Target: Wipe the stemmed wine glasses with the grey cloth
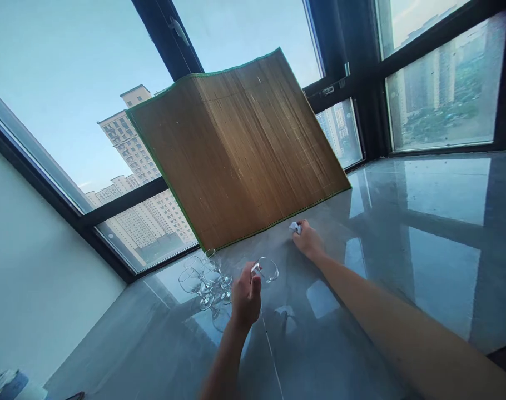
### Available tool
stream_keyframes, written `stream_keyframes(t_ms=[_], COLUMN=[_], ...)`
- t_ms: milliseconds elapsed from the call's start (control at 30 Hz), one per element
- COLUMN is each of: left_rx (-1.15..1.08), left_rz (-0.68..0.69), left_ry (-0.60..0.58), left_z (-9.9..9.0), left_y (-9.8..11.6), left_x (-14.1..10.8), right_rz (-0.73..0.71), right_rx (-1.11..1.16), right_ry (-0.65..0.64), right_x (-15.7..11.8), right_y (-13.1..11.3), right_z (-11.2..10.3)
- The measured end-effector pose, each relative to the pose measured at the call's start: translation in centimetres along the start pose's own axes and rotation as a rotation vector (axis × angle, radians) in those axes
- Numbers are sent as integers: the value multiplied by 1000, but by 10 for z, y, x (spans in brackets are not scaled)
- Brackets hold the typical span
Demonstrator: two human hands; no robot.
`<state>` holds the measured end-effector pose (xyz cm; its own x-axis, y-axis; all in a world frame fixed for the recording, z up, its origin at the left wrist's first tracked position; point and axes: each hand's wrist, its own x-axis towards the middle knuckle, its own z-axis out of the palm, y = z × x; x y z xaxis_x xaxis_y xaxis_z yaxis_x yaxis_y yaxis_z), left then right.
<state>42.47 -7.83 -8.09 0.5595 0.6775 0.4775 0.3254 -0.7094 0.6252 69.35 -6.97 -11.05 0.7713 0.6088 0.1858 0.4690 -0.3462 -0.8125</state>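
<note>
Below the mat's edge (pixel 273 221), left hand (pixel 246 295) grips a glass (pixel 268 269), right hand (pixel 308 240) a white wad (pixel 295 226), bare surface (pixel 284 248) between.

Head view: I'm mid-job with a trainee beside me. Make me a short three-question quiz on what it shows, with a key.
1. What does the left hand hold, and what does the right hand hold?
2. True or false: the mat lies flat.
3. Where in the picture are the other glasses? A: at the far right; B: left of both hands; C: on top of the mat.

Key:
1. Left: a glass. Right: a small white wad, cloth or paper, too small to tell.
2. False: it stands up in front of the window.
3. B.
</note>
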Motion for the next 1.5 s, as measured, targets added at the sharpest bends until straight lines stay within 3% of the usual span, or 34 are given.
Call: stream_keyframes(t_ms=[100,267,400,500,567,800,900,1067,1333,1500], left_rx=[-53,31,150,160,156,246,291,432,386,264], left_rz=[-13,-43,-76,-136,-163,-230,-263,-210,-78,-71], left_ry=[64,86,145,187,187,164,166,121,62,111], left_z=[9,1,-2,0,3,5,4,1,1,2], left_y=[-6,-21,-23,-22,-21,-15,-17,-19,-20,-27], left_x=[3,-4,2,5,5,3,4,4,3,6], right_rz=[-6,-75,-362,-628,-709,-762,-807,-740,-623,-710], right_rx=[31,301,527,559,556,434,310,130,325,286], right_ry=[25,62,3,-77,-114,-70,-139,-290,-531,-410], right_x=[0,-18,-57,-85,-96,-104,-107,-102,-92,-97], right_y=[-3,-32,-62,-72,-72,-72,-74,-76,-77,-78], right_z=[2,10,13,14,15,12,9,5,-13,-15])
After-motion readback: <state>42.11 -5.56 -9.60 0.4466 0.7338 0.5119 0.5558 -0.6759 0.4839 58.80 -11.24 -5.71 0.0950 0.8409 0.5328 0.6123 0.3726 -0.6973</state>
